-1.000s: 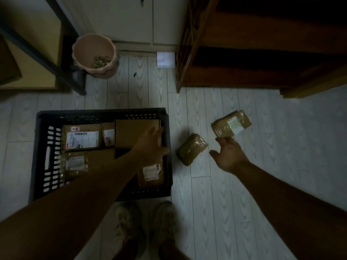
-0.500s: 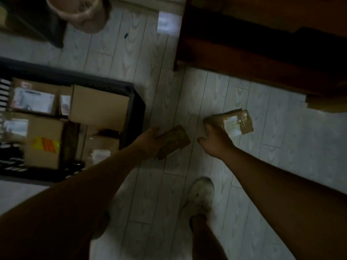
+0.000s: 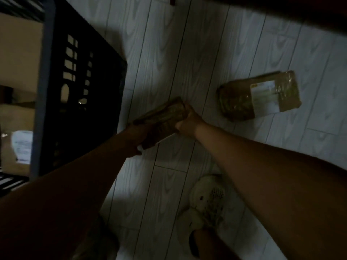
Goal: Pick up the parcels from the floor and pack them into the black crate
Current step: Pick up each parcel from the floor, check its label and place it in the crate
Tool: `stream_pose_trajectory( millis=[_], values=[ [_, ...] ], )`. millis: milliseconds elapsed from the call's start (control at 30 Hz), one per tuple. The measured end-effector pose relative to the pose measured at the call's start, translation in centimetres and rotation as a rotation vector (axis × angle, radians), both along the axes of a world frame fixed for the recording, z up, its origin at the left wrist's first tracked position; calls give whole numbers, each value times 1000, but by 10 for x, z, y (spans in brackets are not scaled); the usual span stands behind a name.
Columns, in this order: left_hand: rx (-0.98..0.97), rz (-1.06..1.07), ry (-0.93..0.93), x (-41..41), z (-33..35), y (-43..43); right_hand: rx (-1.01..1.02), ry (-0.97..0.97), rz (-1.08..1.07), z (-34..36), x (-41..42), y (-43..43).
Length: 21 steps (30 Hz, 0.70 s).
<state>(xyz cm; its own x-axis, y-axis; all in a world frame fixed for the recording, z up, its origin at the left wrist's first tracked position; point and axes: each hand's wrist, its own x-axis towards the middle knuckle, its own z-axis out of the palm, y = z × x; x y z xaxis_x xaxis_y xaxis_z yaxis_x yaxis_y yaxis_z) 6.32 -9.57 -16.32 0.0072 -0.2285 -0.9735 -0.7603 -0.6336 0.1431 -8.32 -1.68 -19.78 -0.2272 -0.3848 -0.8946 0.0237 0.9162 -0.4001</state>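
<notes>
A small brown taped parcel (image 3: 165, 119) is held between both hands just above the pale floor, right of the black crate (image 3: 78, 102). My left hand (image 3: 138, 136) grips its near left end. My right hand (image 3: 187, 122) grips its far right end, fingers curled round it. A second, larger brown parcel (image 3: 259, 95) with a white label lies on the floor further right, apart from both hands. The crate holds several cardboard parcels (image 3: 18, 53), seen at the left edge.
Dark wooden furniture (image 3: 262, 8) runs along the top edge. My right foot in a pale shoe (image 3: 208, 201) stands on the floorboards below the hands; the other foot is in shadow at bottom left.
The view has dropped closer to the floor. My right hand moved left from beside the larger parcel onto the small one, and both hands now grip it.
</notes>
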Motion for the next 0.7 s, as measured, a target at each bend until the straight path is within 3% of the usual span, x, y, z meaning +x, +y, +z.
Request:
stream_pose_trajectory(
  millis=[133,300,467,700],
  values=[
    [-13,71,90,-5,2,9,-49,105,-214,2,13,9],
    [-165,49,159,-3,45,14,-94,272,-222,62,13,11],
    [-315,-69,245,3,139,-4,-179,382,-333,172,16,10],
    [-450,-312,570,32,277,-49,-298,480,-508,311,70,20]
  ],
)
